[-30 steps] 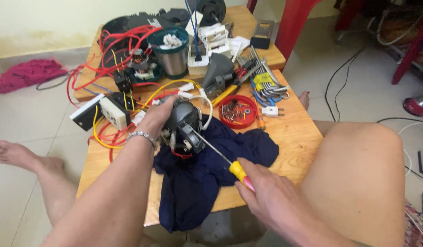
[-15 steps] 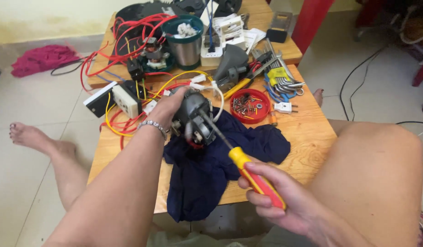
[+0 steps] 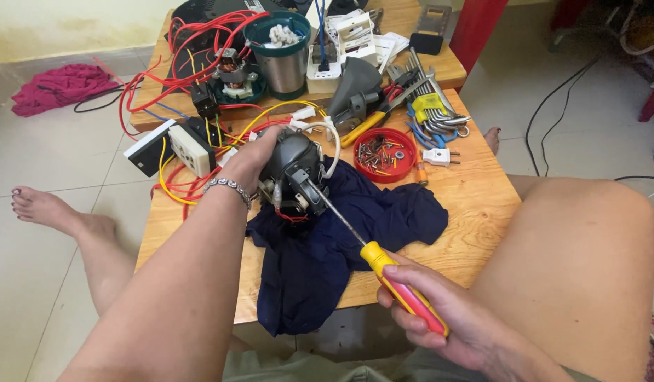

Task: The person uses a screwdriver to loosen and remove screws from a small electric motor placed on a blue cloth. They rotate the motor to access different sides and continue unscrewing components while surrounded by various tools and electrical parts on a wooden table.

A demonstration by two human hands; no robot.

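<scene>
My left hand (image 3: 253,159) grips a dark grey electric motor housing (image 3: 295,170) with white and red wires, held tilted above a dark blue cloth (image 3: 327,247) on the low wooden table (image 3: 475,212). My right hand (image 3: 440,318) is closed round the yellow and pink handle of a screwdriver (image 3: 401,290). Its metal shaft runs up and left, and its tip sits against the front of the motor housing. A silver bracelet circles my left wrist.
A red dish of screws (image 3: 385,153) lies right of the motor, with hex keys (image 3: 433,106), pliers and a white plug nearby. Behind are a metal cup (image 3: 279,56), red and yellow wires (image 3: 178,71), a white socket box (image 3: 189,148). My bare legs flank the table.
My right hand has drawn back toward me along the screwdriver line, while the tip stays at the motor. My left hand still holds the motor in about the same place.
</scene>
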